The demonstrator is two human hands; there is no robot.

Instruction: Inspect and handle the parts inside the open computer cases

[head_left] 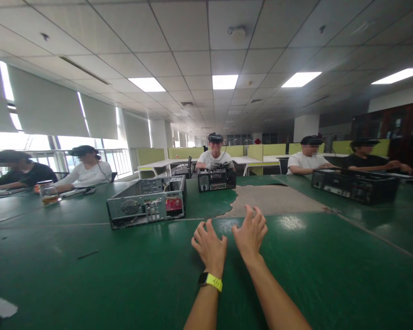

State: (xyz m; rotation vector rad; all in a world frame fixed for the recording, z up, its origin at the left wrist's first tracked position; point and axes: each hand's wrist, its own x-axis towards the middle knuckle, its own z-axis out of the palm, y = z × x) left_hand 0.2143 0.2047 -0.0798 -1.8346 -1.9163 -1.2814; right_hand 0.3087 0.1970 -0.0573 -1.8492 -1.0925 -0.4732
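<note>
Over the green tabletop (pixel 141 275), my left hand (pixel 209 245) is held with its fingers apart and curved, holding nothing. A watch with a yellow-green strap (pixel 213 281) is on that wrist. My right hand (pixel 251 231) is beside it, a little farther forward, likewise empty with bent, spread fingers. Left of my hands stands an opened computer case (pixel 146 201), its metal frame bare and a red part (pixel 174 206) showing inside. I cannot tell whether either hand touches the table.
Across the table a person (pixel 215 158) sits behind another computer case (pixel 216 180). A black case (pixel 354 185) stands at the right near two people. Two more people sit at the left by a glass jar (pixel 50 195). A thin dark rod (pixel 88 255) lies at the left.
</note>
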